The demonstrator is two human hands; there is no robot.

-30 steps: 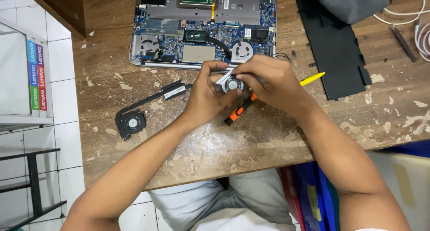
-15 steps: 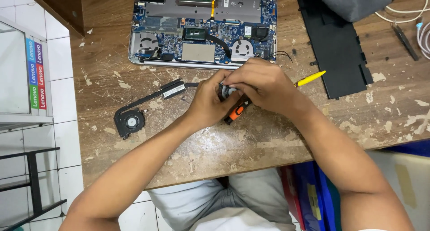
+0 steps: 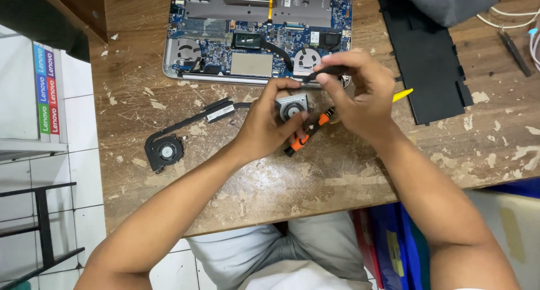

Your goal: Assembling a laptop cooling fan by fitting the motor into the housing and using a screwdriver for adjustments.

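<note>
The left hand (image 3: 269, 127) is closed around a small grey fan (image 3: 291, 107), thumb and fingers pinching its edges, and holds it just above the counter (image 3: 270, 189). The right hand (image 3: 360, 96) sits just beside it, to its right. Its fingertips grip a thin black strip (image 3: 326, 72) over the fan's upper edge; an orange-and-black screwdriver (image 3: 306, 134) lies slanted under its palm, between the two hands, though whether the hand holds it cannot be told. A yellow tip (image 3: 403, 94) pokes out past the right hand.

Just beyond both hands lies an opened laptop (image 3: 259, 37) with its boards bare. Left of the left hand, a black heat pipe with a round fan (image 3: 164, 151) lies flat on the counter. Right of the right hand, well apart, lies a flat black battery (image 3: 424, 54); farther right are white cables (image 3: 509, 17).
</note>
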